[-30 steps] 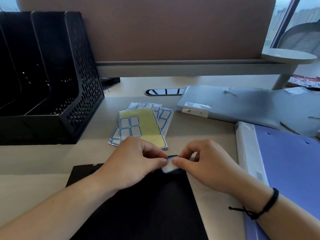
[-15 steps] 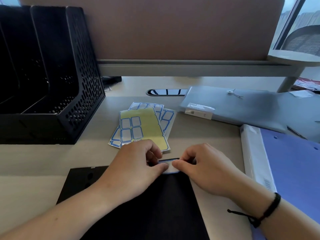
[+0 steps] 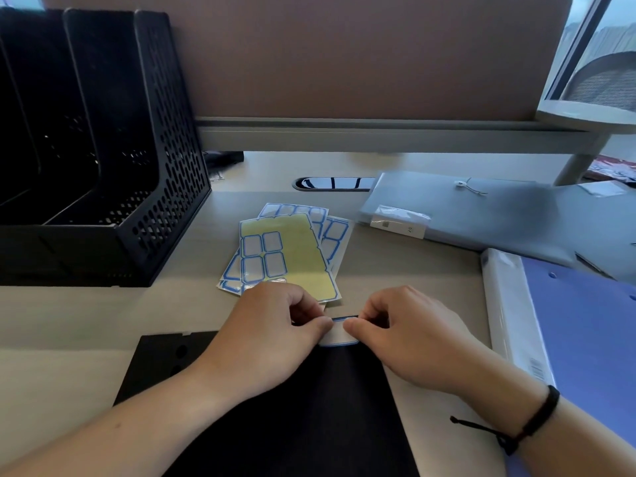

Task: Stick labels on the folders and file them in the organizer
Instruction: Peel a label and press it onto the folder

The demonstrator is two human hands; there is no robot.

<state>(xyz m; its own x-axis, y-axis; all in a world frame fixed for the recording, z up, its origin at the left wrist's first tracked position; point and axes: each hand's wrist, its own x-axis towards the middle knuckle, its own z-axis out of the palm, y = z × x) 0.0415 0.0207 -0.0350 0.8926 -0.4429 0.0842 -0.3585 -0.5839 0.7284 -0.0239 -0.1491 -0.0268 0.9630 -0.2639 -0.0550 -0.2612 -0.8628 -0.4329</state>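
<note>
Pinching white blue-edged label (image 3: 339, 335) on black folder (image 3: 309, 418), left grip (image 3: 272, 335), right grip (image 3: 409, 335).

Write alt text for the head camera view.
Both hands, left hand and right hand, press a blue-bordered white label onto the top edge of a flat black folder. Label sheets lie just beyond, and an empty black mesh organizer stands far left.

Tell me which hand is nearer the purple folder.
Right. The right hand sits just left of the purple folder, pinching the label; the left hand is farther left, beyond the label.
</note>
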